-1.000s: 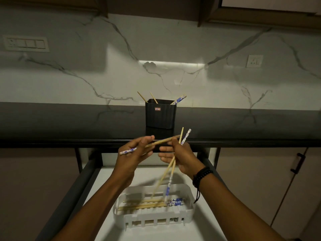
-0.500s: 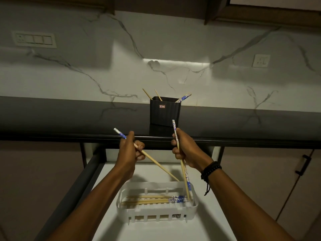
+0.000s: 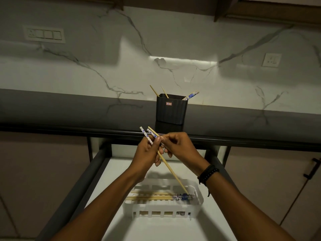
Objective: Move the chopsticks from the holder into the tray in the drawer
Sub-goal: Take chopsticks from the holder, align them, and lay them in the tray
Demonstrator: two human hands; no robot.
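A black ribbed holder (image 3: 171, 109) stands on the dark countertop with a few chopsticks sticking out of it. Below, a white slotted tray (image 3: 198, 197) sits in the open drawer (image 3: 111, 173) with several chopsticks (image 3: 152, 196) lying flat in it. My left hand (image 3: 147, 156) and my right hand (image 3: 180, 147) meet above the drawer, both closed on a small bundle of chopsticks (image 3: 169, 168). The blue-patterned ends point up and left; the thin tips slant down into the tray's right end.
The dark countertop edge (image 3: 69, 131) runs across just behind my hands. Marble backsplash carries a switch plate (image 3: 44, 34) at left and a socket (image 3: 271, 59) at right. A cabinet door with a black handle (image 3: 311, 168) is at right.
My hands, apart half a second ago with a chopstick or two in each, have come together. The chopsticks are now gathered into one bundle slanting down to the tray's right end.
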